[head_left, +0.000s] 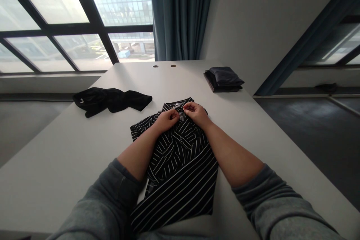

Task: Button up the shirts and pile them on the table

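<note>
Large steel-framed windows (47, 30) fill my view from 10 to 11 o'clock, and a teal curtain (178, 15) hangs at 12 o'clock beyond a white table (84, 157). Two round cable ports (163, 66) are set near the table's far edge at 12 o'clock. A crumpled black garment (109, 99) lies at 10 o'clock, well apart from my hands, and a folded stack of dark clothing (223, 78) sits at 1 o'clock near the far edge.

Item under inspection: a black shirt with white stripes (180, 195) lies on the table at 12 o'clock, its lower part toward me and its collar (171, 105) at the far end. My left hand (167, 120) and right hand (195, 113) are close together at the collar's front. The fingers of both hands are drawn narrow and appear pinched on the collar, though the exact grip is partly hidden. A small pale detail (182, 116) between them is too small to identify.

Recommended practice: keep the pinch at the fingertips and the wrists low, so the cloth is not dragged. My left forearm lies across the shirt, so it should bear lightly. The stripes offer a ready check for skew.
</note>
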{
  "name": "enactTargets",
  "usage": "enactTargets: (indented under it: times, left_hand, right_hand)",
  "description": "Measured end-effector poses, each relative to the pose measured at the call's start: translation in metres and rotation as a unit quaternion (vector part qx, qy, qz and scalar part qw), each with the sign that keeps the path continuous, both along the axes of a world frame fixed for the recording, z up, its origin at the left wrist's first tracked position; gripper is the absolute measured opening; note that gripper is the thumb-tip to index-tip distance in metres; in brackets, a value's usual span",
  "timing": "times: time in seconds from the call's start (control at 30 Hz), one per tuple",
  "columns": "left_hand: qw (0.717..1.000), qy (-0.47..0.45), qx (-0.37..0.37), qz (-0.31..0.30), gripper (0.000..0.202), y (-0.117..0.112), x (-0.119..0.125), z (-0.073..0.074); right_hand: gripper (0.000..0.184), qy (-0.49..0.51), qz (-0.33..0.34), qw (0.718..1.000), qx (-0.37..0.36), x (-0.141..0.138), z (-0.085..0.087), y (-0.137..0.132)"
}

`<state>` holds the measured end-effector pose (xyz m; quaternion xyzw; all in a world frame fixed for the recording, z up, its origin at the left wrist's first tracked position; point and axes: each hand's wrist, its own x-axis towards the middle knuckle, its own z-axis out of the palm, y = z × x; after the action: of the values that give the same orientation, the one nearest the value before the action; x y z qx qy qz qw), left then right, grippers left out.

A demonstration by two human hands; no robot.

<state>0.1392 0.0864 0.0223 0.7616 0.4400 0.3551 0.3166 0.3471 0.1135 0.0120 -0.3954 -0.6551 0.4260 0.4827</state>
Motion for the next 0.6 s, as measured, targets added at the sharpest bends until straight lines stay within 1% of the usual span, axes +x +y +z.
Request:
enactTargets:
  times: [0.07,0.2,0.3,0.37,0.43,0.5,0.57,0.6]
  left_hand:
    - [1.0,0.028,-0.002,0.006,0.014,-0.001,0.0,0.001]
    - [0.999,0.042,0.001,0.019,0.017,-0.001,0.001,0.0]
    - [0.999,0.041,0.006,0.02,0.016,-0.001,0.001,-0.001]
    - [0.998,0.051,0.01,0.032,0.017,0.0,0.001,-0.001]
    - [0.995,0.074,0.013,0.06,0.017,0.001,0.0,-0.001]
    - [0.99,0.113,0.009,0.083,0.017,0.002,-0.002,0.0]
    - [0.983,0.161,0.009,0.082,0.017,0.003,-0.006,0.001]
    - [0.981,0.185,0.009,0.066,0.017,0.003,-0.008,0.003]
  right_hand:
    - [0.032,0.026,0.006,1.0,-0.012,0.0,0.0,0.001]
    - [0.03,0.054,0.016,0.997,-0.047,-0.001,0.001,0.0]
    - [0.026,0.051,0.016,0.997,-0.062,-0.001,0.001,-0.001]
    - [0.023,0.032,0.013,0.998,-0.06,-0.001,0.002,-0.002]
    - [0.019,-0.007,0.003,0.999,-0.049,-0.002,0.003,-0.003]
    - [0.017,-0.076,-0.001,0.997,-0.018,-0.003,0.006,-0.006]
    - [0.015,-0.177,0.03,0.983,0.034,-0.003,0.011,-0.011]
    - [0.014,-0.232,0.057,0.969,0.061,-0.003,0.014,-0.014]
